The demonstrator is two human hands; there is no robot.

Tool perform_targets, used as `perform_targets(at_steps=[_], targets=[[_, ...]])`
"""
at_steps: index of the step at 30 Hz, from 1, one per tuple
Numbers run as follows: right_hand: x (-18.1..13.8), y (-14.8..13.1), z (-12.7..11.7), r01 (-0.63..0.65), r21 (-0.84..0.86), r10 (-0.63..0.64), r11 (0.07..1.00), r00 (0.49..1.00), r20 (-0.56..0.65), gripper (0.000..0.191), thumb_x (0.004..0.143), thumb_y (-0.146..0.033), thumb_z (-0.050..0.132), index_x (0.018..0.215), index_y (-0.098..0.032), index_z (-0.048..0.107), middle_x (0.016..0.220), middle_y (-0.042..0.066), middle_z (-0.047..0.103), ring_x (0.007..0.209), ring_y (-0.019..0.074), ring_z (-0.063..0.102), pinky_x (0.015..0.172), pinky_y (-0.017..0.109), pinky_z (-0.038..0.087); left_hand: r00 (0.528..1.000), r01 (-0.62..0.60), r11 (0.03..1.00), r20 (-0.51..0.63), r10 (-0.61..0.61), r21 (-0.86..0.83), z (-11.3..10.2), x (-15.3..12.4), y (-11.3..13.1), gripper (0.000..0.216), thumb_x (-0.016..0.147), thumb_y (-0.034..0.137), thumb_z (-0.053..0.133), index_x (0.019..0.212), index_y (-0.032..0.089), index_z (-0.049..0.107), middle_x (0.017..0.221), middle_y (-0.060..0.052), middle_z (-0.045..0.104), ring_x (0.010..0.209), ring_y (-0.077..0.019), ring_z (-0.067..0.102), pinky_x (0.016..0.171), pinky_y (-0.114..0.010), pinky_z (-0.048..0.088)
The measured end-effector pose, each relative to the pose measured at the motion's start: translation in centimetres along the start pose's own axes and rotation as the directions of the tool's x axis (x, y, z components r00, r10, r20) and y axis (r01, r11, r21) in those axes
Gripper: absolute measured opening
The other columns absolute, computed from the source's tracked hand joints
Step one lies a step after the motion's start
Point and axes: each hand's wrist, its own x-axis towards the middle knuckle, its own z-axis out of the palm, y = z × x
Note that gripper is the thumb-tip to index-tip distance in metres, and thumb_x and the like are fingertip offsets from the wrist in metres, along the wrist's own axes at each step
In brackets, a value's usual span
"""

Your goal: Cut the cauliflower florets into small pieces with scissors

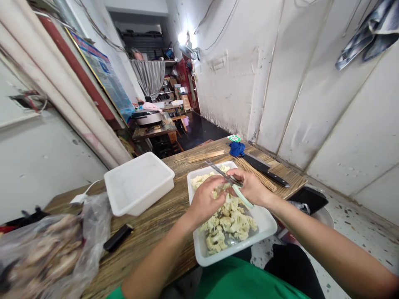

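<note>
A white plastic tray (207, 261) of cut cauliflower (238, 222) tilts over the table's front edge, close to my body. Over its far half, my right hand (251, 187) grips a pair of scissors (241, 196) with pale green handles, the blades pointing up and left. Curled just under the blades, my left hand (207, 199) has its thumb and fingers around what looks like a cauliflower floret, partly hidden by the fingers. Both hands are close together, above the loose florets.
On the wooden table (156, 224), a white bin (140, 182) stands left of the tray. A plastic bag (56, 253) and a black-handled object (118, 237) lie nearer left. Bamboo skewers (258, 174), a black-handled knife (264, 169) and a blue cloth (237, 148) lie at the far right.
</note>
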Motion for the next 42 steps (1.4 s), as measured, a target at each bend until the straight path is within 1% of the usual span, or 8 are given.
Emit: perform_targets(at_steps=[8,13,18,26,31,35,39,42], targets=[[-0.1,0.0,0.7,-0.066,0.064,0.064,0.996,0.998,0.028,0.031,0.055,-0.015,0.066,0.084,-0.017,0.054,0.077,-0.003,0.059,0.072,0.0124,0.055,0.070,0.025,0.042,0.996,0.087,0.996,-0.028,-0.086,0.023,1.3,0.0,-0.1,0.017,0.067,0.015,0.060,0.084,0.018,0.059,0.087,-0.005,0.063,0.081,-0.0186,0.058,0.075,-0.031,0.048],[-0.2,0.9,-0.7,-0.202,0.119,0.194,0.972,0.978,0.080,0.038,0.054,-0.021,0.070,0.086,-0.017,0.051,0.065,-0.007,0.054,0.057,0.0080,0.046,0.055,0.021,0.034,0.972,0.232,0.947,0.019,-0.234,-0.221,-0.3,-0.6,-1.9,0.024,0.063,0.011,0.057,0.086,0.018,0.057,0.097,-0.005,0.061,0.091,-0.0184,0.057,0.068,-0.025,0.049],[1.1,2.4,-2.0,-0.264,0.027,0.265,0.964,0.964,-0.033,0.045,0.052,-0.031,0.077,0.085,-0.018,0.050,0.060,-0.008,0.054,0.052,0.0075,0.043,0.051,0.021,0.032,0.943,0.280,0.839,-0.030,-0.331,-0.466,-1.7,-1.0,-3.3,0.018,0.068,0.018,0.065,0.082,0.017,0.053,0.113,-0.007,0.058,0.107,-0.0190,0.054,0.082,-0.026,0.049],[1.5,2.2,-3.1,-0.254,-0.041,0.242,0.966,0.953,-0.184,0.049,0.058,-0.046,0.079,0.090,-0.017,0.055,0.070,-0.002,0.061,0.061,0.0117,0.053,0.054,0.023,0.043,0.787,0.394,0.292,0.156,-0.596,-0.871,-2.0,-1.1,-3.7,0.036,0.068,0.027,0.077,0.086,0.021,0.046,0.071,0.009,0.054,0.067,-0.0056,0.055,0.088,-0.041,0.053],[-1.4,-0.6,-3.6,-0.380,0.245,0.368,0.892,0.925,0.092,0.051,0.074,-0.063,0.062,0.091,-0.017,0.052,0.070,0.002,0.063,0.055,0.0125,0.056,0.053,0.026,0.046,0.799,0.317,0.244,0.119,-0.590,-0.916,-1.4,-0.6,-4.0,0.027,0.070,0.022,0.076,0.079,0.017,0.052,0.076,0.005,0.059,0.086,-0.0098,0.063,0.103,-0.038,0.046],[-4.3,-2.5,-2.8,-0.532,0.108,0.475,0.840,0.817,0.326,0.056,0.074,-0.068,0.059,0.093,-0.016,0.053,0.072,0.004,0.064,0.054,0.0137,0.058,0.049,0.025,0.043,0.787,0.350,0.219,0.159,-0.597,-0.911,-0.8,-0.2,-3.8,0.015,0.072,0.015,0.072,0.075,0.013,0.057,0.085,-0.002,0.063,0.092,-0.0127,0.063,0.105,-0.035,0.044],[-6.3,-3.8,-1.6,-0.553,-0.038,0.527,0.832,0.768,0.363,0.059,0.074,-0.072,0.054,0.091,-0.016,0.054,0.072,0.002,0.064,0.052,0.0117,0.056,0.050,0.024,0.041,0.752,0.385,0.085,0.259,-0.607,-0.919,-0.5,-0.1,-3.2,0.010,0.077,0.018,0.066,0.083,0.011,0.062,0.091,-0.009,0.066,0.095,-0.0191,0.064,0.100,-0.043,0.048],[-6.8,-4.1,-1.2,-0.563,-0.056,0.546,0.825,0.767,0.339,0.057,0.074,-0.072,0.054,0.088,-0.017,0.053,0.071,0.002,0.064,0.051,0.0119,0.056,0.052,0.025,0.042,0.770,0.366,0.177,0.190,-0.609,-0.914,-0.1,-0.3,-3.0,0.017,0.075,0.022,0.070,0.086,0.011,0.064,0.092,-0.008,0.067,0.093,-0.0200,0.065,0.097,-0.047,0.050]])
